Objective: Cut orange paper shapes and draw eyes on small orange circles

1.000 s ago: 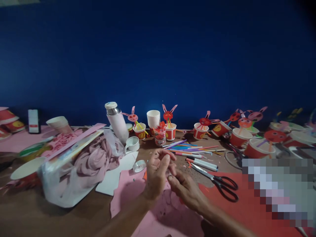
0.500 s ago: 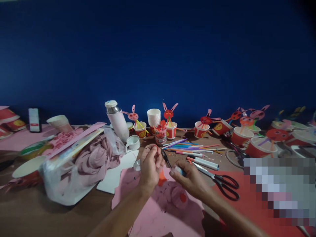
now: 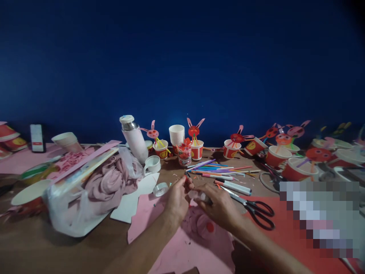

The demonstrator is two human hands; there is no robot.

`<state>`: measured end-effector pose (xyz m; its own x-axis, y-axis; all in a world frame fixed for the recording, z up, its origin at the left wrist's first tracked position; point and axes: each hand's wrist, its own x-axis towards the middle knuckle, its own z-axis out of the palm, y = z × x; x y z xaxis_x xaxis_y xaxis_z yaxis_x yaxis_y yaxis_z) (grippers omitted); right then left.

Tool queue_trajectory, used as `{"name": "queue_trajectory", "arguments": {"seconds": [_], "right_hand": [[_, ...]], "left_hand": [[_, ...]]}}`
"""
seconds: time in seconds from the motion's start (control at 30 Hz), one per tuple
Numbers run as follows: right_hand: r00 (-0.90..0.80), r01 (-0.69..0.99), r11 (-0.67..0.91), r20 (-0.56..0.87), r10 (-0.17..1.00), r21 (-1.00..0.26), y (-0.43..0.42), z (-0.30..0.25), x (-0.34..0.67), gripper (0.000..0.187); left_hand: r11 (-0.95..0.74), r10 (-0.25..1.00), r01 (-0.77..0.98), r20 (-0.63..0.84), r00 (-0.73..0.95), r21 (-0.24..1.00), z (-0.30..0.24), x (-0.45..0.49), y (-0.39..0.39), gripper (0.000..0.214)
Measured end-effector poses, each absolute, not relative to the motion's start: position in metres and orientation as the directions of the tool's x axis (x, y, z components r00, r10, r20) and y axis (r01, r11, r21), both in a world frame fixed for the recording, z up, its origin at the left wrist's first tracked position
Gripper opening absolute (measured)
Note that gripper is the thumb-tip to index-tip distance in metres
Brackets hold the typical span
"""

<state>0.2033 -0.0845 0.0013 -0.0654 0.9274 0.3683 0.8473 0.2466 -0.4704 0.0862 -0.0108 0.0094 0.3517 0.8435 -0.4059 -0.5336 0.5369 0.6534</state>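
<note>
My left hand [image 3: 179,196] is closed, fingertips pinched around a small red piece [image 3: 186,178]. A dark tip shows beside that piece; the rest of it is hidden by the fingers. My right hand [image 3: 217,199] is closed around a small translucent, whitish tube-like thing [image 3: 196,194] pointing toward the left hand. Both hands hover close together over a pink paper sheet [image 3: 168,249]. On the sheet, near the right wrist, lies a round pink piece with a red dot [image 3: 210,227]. A small clear round container [image 3: 160,189] sits just left of the left hand.
Black-handled scissors [image 3: 258,211] lie right of my right hand, partly over red paper [image 3: 281,228]. Markers [image 3: 235,187] and colored sticks [image 3: 216,167] lie ahead. Paper cups with rabbit heads [image 3: 196,150] line the wall. A flask [image 3: 135,140], mug [image 3: 152,164] and plastic bag [image 3: 68,213] stand left.
My hands have drawn closer together. The dark pen-like stick that slanted between them is mostly out of sight. The orange piece beneath them no longer shows.
</note>
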Motion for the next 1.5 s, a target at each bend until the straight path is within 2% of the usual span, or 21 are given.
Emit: {"name": "queue_trajectory", "arguments": {"seconds": [0.17, 0.27, 0.37, 0.47, 0.63, 0.7, 0.77, 0.93, 1.13, 1.23, 1.4, 1.5], "right_hand": [[0.112, 0.911, 0.014, 0.28, 0.953, -0.411, -0.071, -0.007, 0.229, 0.024], [0.153, 0.917, -0.054, 0.224, 0.962, -0.396, -0.064, -0.019, 0.239, 0.025], [0.178, 0.907, -0.081, 0.202, 0.963, -0.412, -0.064, -0.023, 0.241, 0.036], [0.161, 0.885, -0.046, 0.214, 0.963, -0.463, -0.069, -0.012, 0.234, 0.043], [-0.029, 0.806, 0.17, 0.248, 0.968, -0.568, -0.081, 0.007, 0.211, 0.035], [-0.032, 0.673, 0.209, 0.254, 0.967, -0.71, -0.084, 0.004, 0.203, 0.039], [-0.015, 0.613, 0.198, 0.239, 0.971, -0.765, -0.086, -0.004, 0.199, 0.041], [0.01, 0.622, 0.174, 0.23, 0.973, -0.763, -0.089, -0.014, 0.19, 0.041], [-0.043, 0.641, 0.192, 0.216, 0.976, -0.743, -0.093, -0.006, 0.176, 0.036], [0.014, 0.642, 0.121, 0.17, 0.985, -0.757, -0.093, -0.008, 0.177, 0.038], [0.098, 0.618, 0.039, 0.126, 0.987, -0.785, -0.092, -0.015, 0.184, 0.019], [0.075, 0.552, 0.039, 0.097, 0.993, -0.833, -0.091, -0.014, 0.181, 0.033]], "left_hand": [[0.411, 0.907, -0.517, -0.28, 0.314, 0.751, 0.009, 0.067, -0.007, 0.012], [0.418, 0.891, -0.437, -0.266, 0.368, 0.796, 0.004, 0.056, -0.011, 0.016], [0.452, 0.862, -0.373, -0.291, 0.414, 0.81, -0.004, 0.05, -0.015, 0.019], [0.511, 0.824, -0.344, -0.337, 0.455, 0.788, -0.01, 0.048, -0.016, 0.016], [0.623, 0.741, -0.325, -0.404, 0.537, 0.711, -0.014, 0.044, -0.015, 0.011], [0.646, 0.717, -0.316, -0.409, 0.565, 0.695, -0.013, 0.043, -0.016, 0.012], [0.642, 0.713, -0.312, -0.398, 0.577, 0.7, -0.011, 0.042, -0.019, 0.016], [0.57, 0.74, -0.312, -0.31, 0.597, 0.76, -0.002, 0.044, -0.034, 0.03], [0.436, 0.787, -0.199, -0.264, 0.558, 0.878, 0.002, 0.05, -0.045, 0.043], [0.415, 0.822, -0.251, -0.243, 0.514, 0.874, 0.0, 0.049, -0.041, 0.046], [0.397, 0.853, -0.317, -0.218, 0.475, 0.861, -0.004, 0.046, -0.033, 0.048], [0.398, 0.852, -0.339, -0.207, 0.481, 0.852, -0.004, 0.046, -0.033, 0.048]]}}
